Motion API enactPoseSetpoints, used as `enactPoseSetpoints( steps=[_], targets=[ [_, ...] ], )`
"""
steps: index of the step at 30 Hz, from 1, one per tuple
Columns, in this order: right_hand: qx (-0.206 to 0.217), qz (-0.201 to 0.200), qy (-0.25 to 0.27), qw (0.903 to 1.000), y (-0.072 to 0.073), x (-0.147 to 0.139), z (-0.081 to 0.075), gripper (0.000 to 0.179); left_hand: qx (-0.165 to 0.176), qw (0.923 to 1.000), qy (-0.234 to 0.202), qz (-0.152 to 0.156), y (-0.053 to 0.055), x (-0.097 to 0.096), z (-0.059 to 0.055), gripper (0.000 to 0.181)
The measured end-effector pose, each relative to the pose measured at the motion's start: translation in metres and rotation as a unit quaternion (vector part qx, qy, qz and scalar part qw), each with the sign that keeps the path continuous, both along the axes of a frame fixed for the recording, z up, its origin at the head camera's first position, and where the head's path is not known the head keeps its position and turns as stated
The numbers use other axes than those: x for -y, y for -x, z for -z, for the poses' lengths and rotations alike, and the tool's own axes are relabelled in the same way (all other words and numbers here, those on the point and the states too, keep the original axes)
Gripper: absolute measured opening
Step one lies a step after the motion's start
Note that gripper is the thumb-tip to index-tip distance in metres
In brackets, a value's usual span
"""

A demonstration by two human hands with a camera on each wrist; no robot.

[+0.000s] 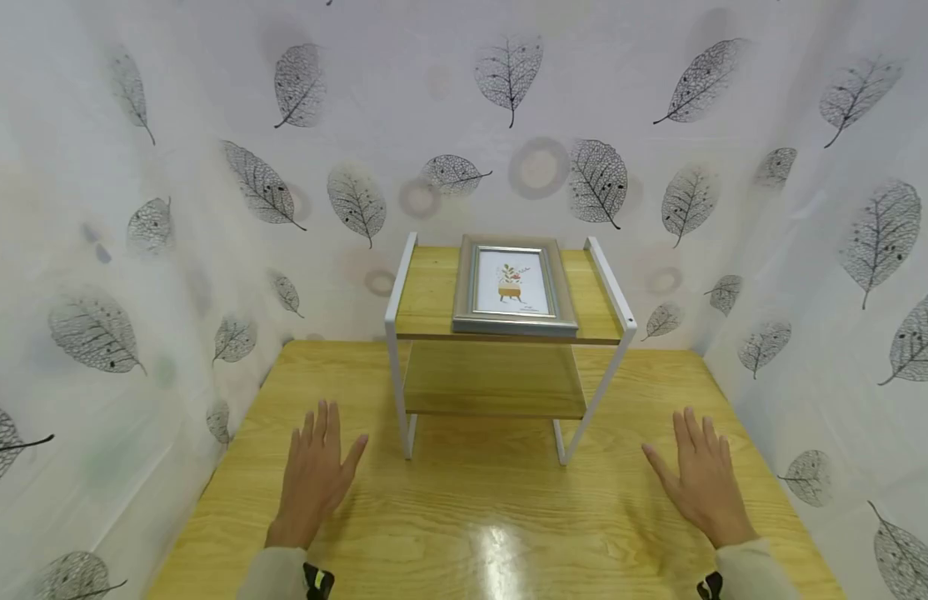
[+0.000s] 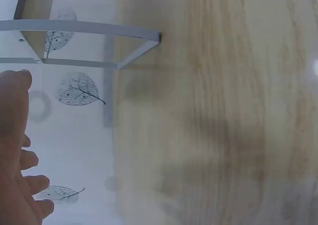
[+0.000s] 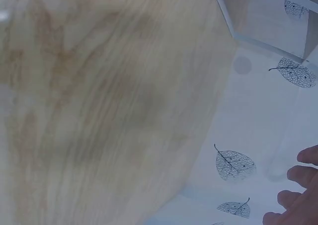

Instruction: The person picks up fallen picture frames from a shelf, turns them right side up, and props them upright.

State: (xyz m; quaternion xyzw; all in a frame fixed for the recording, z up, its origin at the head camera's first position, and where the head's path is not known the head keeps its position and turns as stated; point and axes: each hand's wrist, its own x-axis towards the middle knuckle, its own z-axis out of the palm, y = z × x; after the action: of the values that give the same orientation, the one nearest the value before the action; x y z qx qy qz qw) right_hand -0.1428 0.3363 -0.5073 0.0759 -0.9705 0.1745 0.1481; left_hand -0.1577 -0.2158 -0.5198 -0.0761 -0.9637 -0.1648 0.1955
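On a small two-tier shelf with a white metal frame (image 1: 397,283) and wooden boards lies a picture frame (image 1: 515,327), face up on the top board. It has a beige and silver border around a print of a plant in an orange pot. My left hand (image 1: 314,475) hovers over the table to the left of the shelf, fingers straight and thumb spread, holding nothing. To the right of the shelf, my right hand (image 1: 702,483) is held the same way, palm down and apart from everything. Each wrist view catches its hand's fingers at the edge.
The shelf stands toward the back of a wood-grain table (image 1: 434,517). Its lower board (image 1: 494,379) sits beneath the top one. A pale curtain (image 1: 464,108) printed with grey leaves encloses the table at the back and both sides.
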Motion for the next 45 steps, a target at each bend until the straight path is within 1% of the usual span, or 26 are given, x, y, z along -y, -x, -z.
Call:
enactPoseSetpoints(
  steps=[2,4,6,10,13,16,19,21,24,25,28,34,38,42,45],
  targets=[
    [-0.005,-0.002,0.001,1.0000,0.003,-0.001,-0.005,0.079,-0.026,0.9996,0.006,0.004,0.002,0.000,-0.006,0.075],
    [-0.013,-0.004,0.002,0.9999,0.006,-0.003,-0.011,0.078,-0.041,0.9991,0.012,0.006,0.004,0.000,-0.013,0.074],
    [-0.024,-0.007,0.005,0.9997,0.010,-0.004,-0.019,0.077,-0.037,0.9992,0.012,0.006,0.008,0.000,-0.022,0.074],
    [-0.051,-0.014,0.011,0.9985,0.017,-0.008,-0.035,0.076,0.003,0.9999,-0.009,0.007,0.015,0.000,-0.043,0.075],
    [-0.066,-0.013,0.013,0.9976,0.024,-0.011,-0.049,0.075,0.017,0.9993,-0.030,0.010,0.020,0.001,-0.058,0.076],
    [-0.072,-0.011,0.016,0.9972,0.031,-0.014,-0.064,0.075,0.018,0.9983,-0.053,0.013,0.025,0.004,-0.073,0.076],
    [-0.083,-0.013,0.021,0.9962,0.039,-0.014,-0.082,0.075,0.004,0.9975,-0.069,0.015,0.031,0.007,-0.089,0.077],
    [-0.094,-0.014,0.022,0.9953,0.044,-0.013,-0.094,0.075,-0.004,0.9969,-0.077,0.014,0.035,0.008,-0.102,0.078],
    [-0.109,-0.015,0.029,0.9936,0.050,-0.010,-0.112,0.074,0.000,0.9958,-0.091,0.012,0.041,0.007,-0.122,0.080],
    [-0.111,-0.015,0.034,0.9931,0.053,-0.009,-0.118,0.074,0.008,0.9951,-0.098,0.011,0.042,0.006,-0.130,0.082],
    [-0.120,-0.014,0.050,0.9915,0.059,-0.005,-0.137,0.074,0.017,0.9933,-0.113,0.014,0.049,0.001,-0.151,0.083],
    [-0.149,-0.017,0.080,0.9854,0.074,0.008,-0.176,0.075,0.023,0.9898,-0.140,0.018,0.060,-0.012,-0.185,0.086],
    [-0.164,-0.014,0.091,0.9821,0.085,0.021,-0.199,0.076,0.018,0.9882,-0.151,0.021,0.065,-0.021,-0.205,0.086],
    [-0.170,-0.030,0.105,0.9793,0.095,0.038,-0.218,0.076,0.012,0.9858,-0.165,0.029,0.068,-0.033,-0.221,0.084],
    [-0.173,-0.048,0.117,0.9769,0.099,0.049,-0.227,0.074,0.003,0.9840,-0.175,0.033,0.071,-0.045,-0.232,0.082]
  ],
)
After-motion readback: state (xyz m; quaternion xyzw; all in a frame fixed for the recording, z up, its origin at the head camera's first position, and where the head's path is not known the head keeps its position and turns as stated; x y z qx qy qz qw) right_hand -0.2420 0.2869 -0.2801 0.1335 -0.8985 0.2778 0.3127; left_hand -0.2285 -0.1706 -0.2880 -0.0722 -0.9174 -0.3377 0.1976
